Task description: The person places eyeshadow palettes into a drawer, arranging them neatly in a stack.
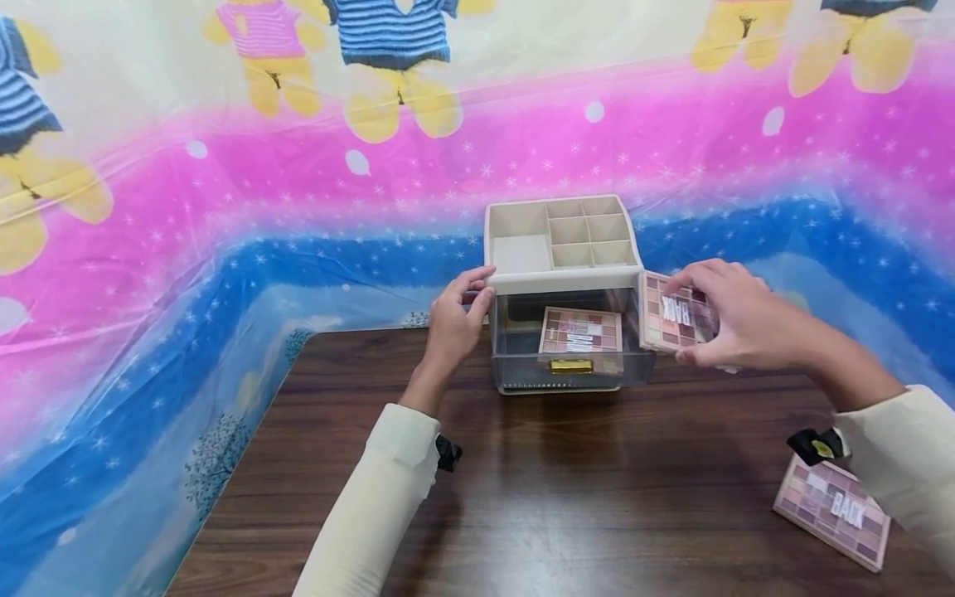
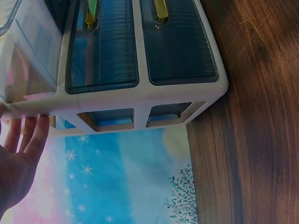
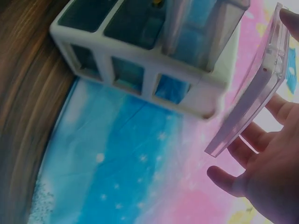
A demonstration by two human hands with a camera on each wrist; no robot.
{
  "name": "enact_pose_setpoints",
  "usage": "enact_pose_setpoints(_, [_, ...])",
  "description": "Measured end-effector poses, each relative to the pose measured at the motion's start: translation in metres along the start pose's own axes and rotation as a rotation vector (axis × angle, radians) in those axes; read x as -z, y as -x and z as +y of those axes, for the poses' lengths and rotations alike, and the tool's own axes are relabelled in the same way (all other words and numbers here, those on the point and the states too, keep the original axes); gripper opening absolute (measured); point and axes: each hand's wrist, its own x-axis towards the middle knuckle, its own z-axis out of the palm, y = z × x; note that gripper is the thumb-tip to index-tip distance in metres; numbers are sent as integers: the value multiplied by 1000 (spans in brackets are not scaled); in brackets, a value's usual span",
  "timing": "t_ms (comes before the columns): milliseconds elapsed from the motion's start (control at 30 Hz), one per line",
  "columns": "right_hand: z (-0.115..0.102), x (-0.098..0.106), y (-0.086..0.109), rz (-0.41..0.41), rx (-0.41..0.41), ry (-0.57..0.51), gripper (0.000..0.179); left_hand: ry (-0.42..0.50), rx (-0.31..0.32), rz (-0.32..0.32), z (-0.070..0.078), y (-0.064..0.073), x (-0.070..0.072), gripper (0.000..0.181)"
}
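A drawer organizer (image 1: 563, 280) with a white frame and smoky clear drawers stands at the table's back. Its top drawer (image 1: 515, 369), with a gold handle, is pulled out, and an eyeshadow palette (image 1: 580, 332) lies inside. My left hand (image 1: 457, 319) touches the organizer's upper left side; in the left wrist view, its fingers (image 2: 36, 137) lie fairly straight against the frame. Just right of the drawer, my right hand (image 1: 746, 319) grips a second eyeshadow palette (image 1: 667, 311) between thumb and fingers. The right wrist view shows this palette (image 3: 254, 100) tilted, edge-on.
Another eyeshadow palette (image 1: 834, 512) lies on the dark wooden table (image 1: 597, 514) at the right, near my right sleeve. Divided compartments (image 1: 589, 228) form the organizer's top. A patterned cloth (image 1: 418, 182) hangs behind the table and along its left side.
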Motion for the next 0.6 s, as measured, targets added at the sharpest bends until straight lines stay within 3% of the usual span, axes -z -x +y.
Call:
enact_pose_setpoints(233, [-26, -4, -18, -69, 44, -20, 74, -11, -10, 5, -2, -1, 0, 32])
enact_pose_setpoints(600, [-48, -16, -44, -137, 107, -17, 72, -10, -1, 13, 0, -1, 1, 31])
